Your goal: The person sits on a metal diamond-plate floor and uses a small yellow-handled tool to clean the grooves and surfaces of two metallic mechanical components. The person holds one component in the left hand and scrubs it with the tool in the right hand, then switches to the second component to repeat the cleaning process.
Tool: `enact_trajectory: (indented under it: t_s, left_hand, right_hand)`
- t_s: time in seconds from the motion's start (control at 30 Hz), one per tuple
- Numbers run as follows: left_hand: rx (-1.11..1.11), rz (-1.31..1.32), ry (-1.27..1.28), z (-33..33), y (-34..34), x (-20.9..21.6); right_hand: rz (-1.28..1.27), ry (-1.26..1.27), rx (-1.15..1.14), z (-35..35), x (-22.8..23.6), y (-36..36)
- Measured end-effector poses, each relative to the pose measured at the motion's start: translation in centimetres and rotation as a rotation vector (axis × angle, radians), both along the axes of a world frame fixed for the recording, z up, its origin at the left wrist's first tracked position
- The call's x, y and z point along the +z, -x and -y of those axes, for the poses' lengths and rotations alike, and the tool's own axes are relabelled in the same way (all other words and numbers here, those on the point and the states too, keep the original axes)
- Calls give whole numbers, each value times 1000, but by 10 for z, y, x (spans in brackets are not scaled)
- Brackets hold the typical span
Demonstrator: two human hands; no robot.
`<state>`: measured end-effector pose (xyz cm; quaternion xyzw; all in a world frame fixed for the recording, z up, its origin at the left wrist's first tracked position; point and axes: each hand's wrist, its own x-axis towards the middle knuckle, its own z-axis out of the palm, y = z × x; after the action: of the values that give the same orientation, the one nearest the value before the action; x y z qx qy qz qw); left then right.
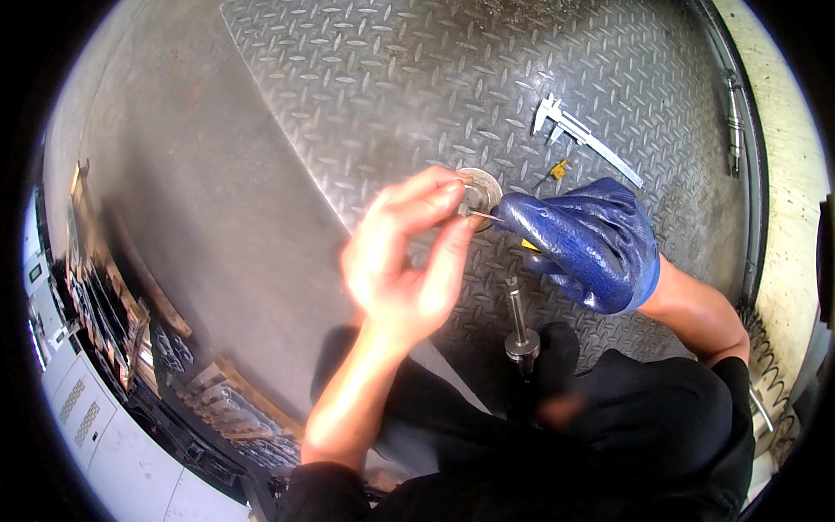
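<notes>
A steel tread plate with a raised diamond pattern forms the work surface and fills most of the view. A metal vernier caliper lies flat on it at upper right, well apart from the hands. A metal shaft with a wider collar stands near the lower centre, below the hands.

The right hand wears a blue coated glove; its fingertips are closed on the end of a thin metal pin that points left. The left hand is bare, with thumb and forefinger pinched together on a round metal washer, held raised above the plate between both hands. The washer is flat, silver-grey, with a central hole; fingers cover its left portion. The pin tip meets the washer near its lower edge. A small yellow piece lies beside the caliper.
</notes>
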<state>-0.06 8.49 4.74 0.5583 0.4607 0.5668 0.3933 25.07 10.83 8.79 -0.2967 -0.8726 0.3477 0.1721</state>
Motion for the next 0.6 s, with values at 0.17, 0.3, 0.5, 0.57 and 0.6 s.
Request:
enact_trajectory:
  t_s: [0.17,0.3,0.5,0.57,0.6]
  left_hand:
    - [20,-61,-24,0,0,0]
    - [44,-98,-32,2,0,1]
    - [-87,-178,-139,2,5,-1]
    - [-81,-221,-163,2,2,2]
    - [-78,-242,-175,1,1,4]
  right_hand:
    - [-8,-86,-33,-2,4,7]
    - [-73,38,-111,-1,13,14]
    - [-387,1040,-494,8,39,20]
    - [-554,1126,-470,17,29,8]
    - [-497,1089,-481,17,30,5]
